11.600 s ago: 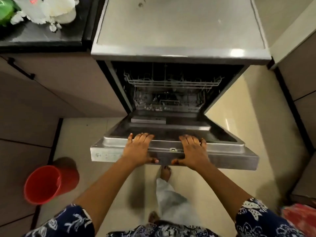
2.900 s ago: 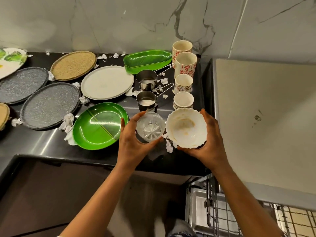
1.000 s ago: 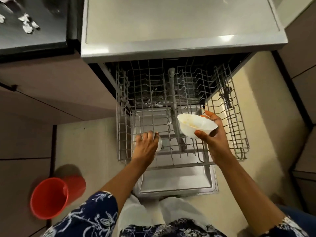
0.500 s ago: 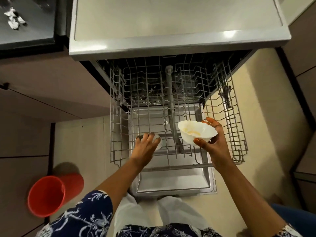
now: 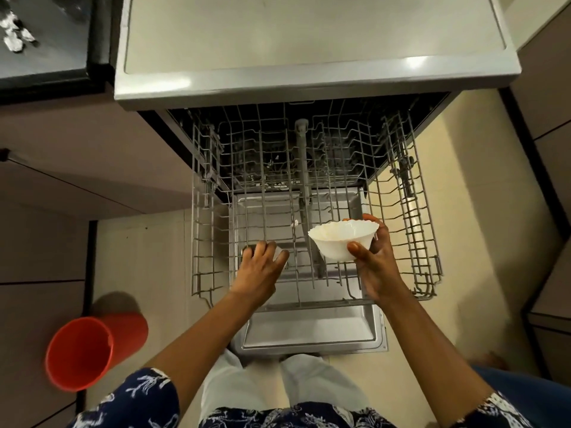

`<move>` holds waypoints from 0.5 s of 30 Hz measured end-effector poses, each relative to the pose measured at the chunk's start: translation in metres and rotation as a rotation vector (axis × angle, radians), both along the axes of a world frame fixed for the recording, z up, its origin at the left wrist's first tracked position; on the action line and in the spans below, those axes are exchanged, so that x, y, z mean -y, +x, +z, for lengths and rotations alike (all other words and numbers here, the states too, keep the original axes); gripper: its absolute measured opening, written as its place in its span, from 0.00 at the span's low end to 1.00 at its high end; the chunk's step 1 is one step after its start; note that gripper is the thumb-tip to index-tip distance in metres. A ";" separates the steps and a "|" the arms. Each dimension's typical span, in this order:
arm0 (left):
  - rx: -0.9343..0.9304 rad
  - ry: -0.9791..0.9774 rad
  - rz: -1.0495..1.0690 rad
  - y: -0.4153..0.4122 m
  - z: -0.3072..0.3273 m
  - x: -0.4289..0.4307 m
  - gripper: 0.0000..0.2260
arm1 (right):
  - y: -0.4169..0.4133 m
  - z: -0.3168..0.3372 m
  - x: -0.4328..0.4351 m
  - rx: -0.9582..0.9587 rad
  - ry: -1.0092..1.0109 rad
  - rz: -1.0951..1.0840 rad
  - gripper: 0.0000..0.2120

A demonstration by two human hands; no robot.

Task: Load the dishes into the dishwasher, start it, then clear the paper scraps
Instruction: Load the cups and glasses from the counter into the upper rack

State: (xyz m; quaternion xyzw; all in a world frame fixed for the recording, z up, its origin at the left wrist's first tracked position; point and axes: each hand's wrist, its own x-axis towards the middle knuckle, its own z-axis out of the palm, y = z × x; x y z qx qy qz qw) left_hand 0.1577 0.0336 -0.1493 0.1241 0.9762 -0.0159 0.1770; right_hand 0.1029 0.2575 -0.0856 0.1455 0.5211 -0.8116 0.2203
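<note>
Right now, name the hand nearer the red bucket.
Left. The left hand is up-right of the red bucket; the right hand, holding the white bowl, is farther right.

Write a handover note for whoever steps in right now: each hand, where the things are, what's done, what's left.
Left hand grips a small pale dish, mostly hidden, low at the front of the rack.
Right hand holds the white scalloped bowl upright above the rack.
The rack is pulled out over the open dishwasher door; no other dishes seen in it.
Paper scraps lie on the dark counter, upper left. Red bin on the floor, left.
Done: door open, rack out.
Left: set both pieces down, finish loading, shut, start, clear scraps.
</note>
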 end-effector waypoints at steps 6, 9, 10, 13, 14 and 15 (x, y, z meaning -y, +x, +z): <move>0.085 0.064 0.010 0.005 -0.016 0.015 0.36 | 0.000 -0.012 -0.006 0.186 -0.212 -0.089 0.53; 0.111 0.151 0.032 0.005 -0.029 0.024 0.37 | 0.002 -0.021 -0.010 0.260 -0.273 -0.157 0.53; 0.112 0.177 0.047 0.005 -0.033 0.025 0.36 | 0.003 -0.025 -0.012 0.276 -0.282 -0.167 0.52; 0.134 0.210 0.075 0.002 -0.041 0.024 0.32 | 0.006 -0.034 -0.015 0.300 -0.306 -0.177 0.49; 0.160 0.200 0.073 0.003 -0.044 0.022 0.31 | 0.006 -0.036 -0.016 0.307 -0.320 -0.176 0.49; 0.181 0.188 0.072 0.004 -0.048 0.020 0.30 | 0.007 -0.037 -0.017 0.320 -0.338 -0.180 0.48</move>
